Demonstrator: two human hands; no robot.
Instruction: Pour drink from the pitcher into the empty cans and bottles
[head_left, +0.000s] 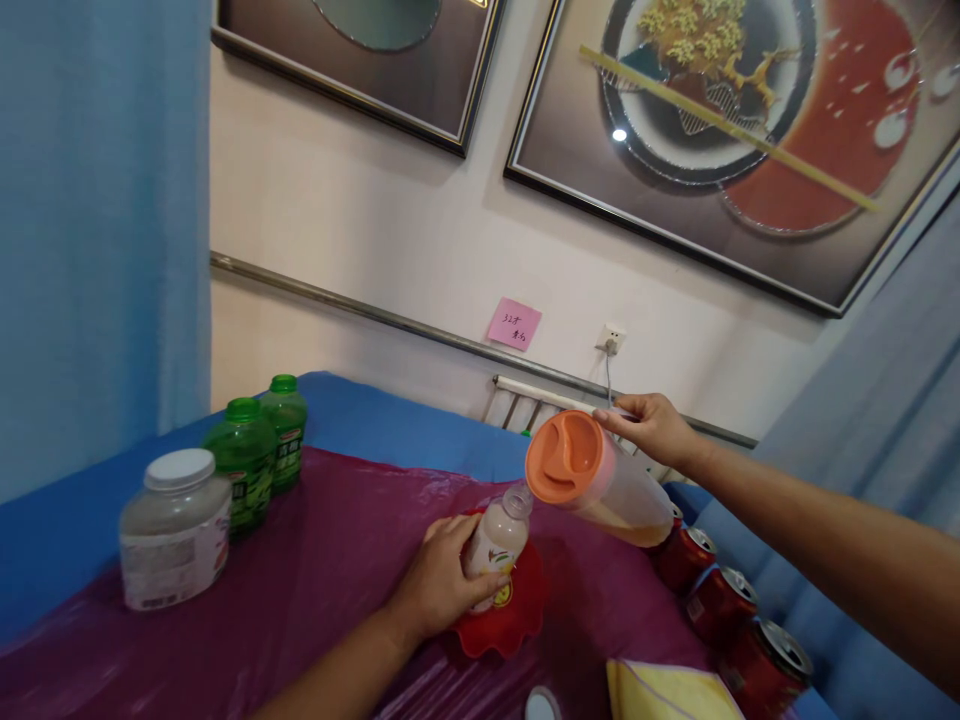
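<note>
My left hand (442,580) is wrapped around a small clear bottle (499,540) with a printed label and no cap on its mouth. The bottle leans slightly to the right over a red scalloped plate (491,640). My right hand (654,428) grips a translucent pitcher (630,495) at its handle side, with the handle mostly hidden. The pitcher is tipped left, its orange lid (564,458) close to the bottle's mouth. Some amber liquid lies along the pitcher's lower side. Whether liquid is flowing between them I cannot tell.
A jar with a white lid (176,530) and two green bottles (244,465) stand at left on the purple sheet (330,600). Several red cans (721,605) line the right edge. A yellow cloth (667,690) and a white cap (541,704) lie in front.
</note>
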